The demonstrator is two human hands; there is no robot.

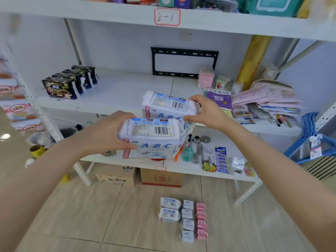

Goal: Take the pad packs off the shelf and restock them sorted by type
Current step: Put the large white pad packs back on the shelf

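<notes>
Two forearms reach in from the near corners and meet at centre, in front of the middle shelf (118, 90). Left hand (107, 131) enters from near left, palm turned right, wrist roughly level. Right hand (205, 111) enters from near right, a little farther and higher, palm turned left.

Hard to make out:
- The left hand's fingers pass behind the left end of the near ABC pack (151, 137) and are hidden. Only the thumb shows, lying along the pack's front face.
- The near pack covers the lower front of the far ABC pack (169, 106).
- Cannot tell whether the far pack rests on the middle shelf's edge or hangs just in front of it.
- Goods on the top shelf (91, 10) are cut off by the frame and blurred. The label (167, 16) on its edge reads 2-1.

Grip:
- Left hand clamps the near pack's left end, thumb in front, fingers behind.
- Right hand pinches the far pack's right end, fingers curled over the top corner, thumb lower at the front.
- Both packs lie barcode up. Whether they touch is unclear.

Elsewhere:
- A row of black pad packs (71, 82) stands far left on the middle shelf.
- On the near floor are three columns just beside one another: two larger white packs (170, 210), four small white ABC packs (188, 220) and four pink packs (201, 220).
</notes>
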